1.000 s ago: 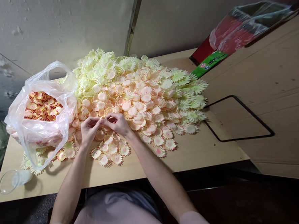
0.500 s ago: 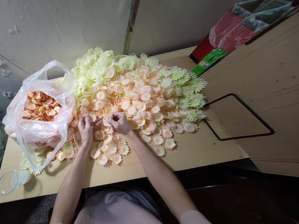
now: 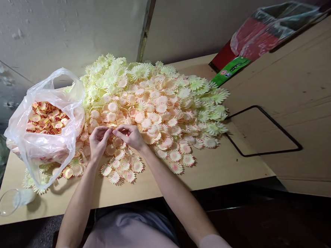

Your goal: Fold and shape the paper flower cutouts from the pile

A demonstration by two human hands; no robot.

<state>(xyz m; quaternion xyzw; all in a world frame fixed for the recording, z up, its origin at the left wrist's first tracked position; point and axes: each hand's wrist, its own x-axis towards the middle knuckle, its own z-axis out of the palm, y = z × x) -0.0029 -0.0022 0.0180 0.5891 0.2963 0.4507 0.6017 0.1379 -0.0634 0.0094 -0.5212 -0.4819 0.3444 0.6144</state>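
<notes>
My left hand (image 3: 99,140) and my right hand (image 3: 130,136) meet fingertip to fingertip above the near side of the flower heap. Both are closed, thumbs toward each other, pinching a pale artificial flower piece (image 3: 112,125) whose fringed rim shows just beyond the fingers; the rest of it is hidden. Around them spreads a big heap of artificial flower pieces (image 3: 161,107), peach with pink-tipped edges in the middle and pale green at the back and right. A few loose flower pieces (image 3: 124,164) lie flat between my forearms.
Left of the heap, a white plastic bag (image 3: 47,146) stands open, holding red-and-yellow flower pieces (image 3: 46,117). A clear cup (image 3: 17,201) lies on its side near the table's (image 3: 213,173) left corner. At right are a black wire frame (image 3: 300,145), cardboard (image 3: 307,104) and a plastic-lined red box (image 3: 225,55).
My hands have come together from slightly apart, the left turning inward so that the fingertips meet. The heap, bag and cup look the same.
</notes>
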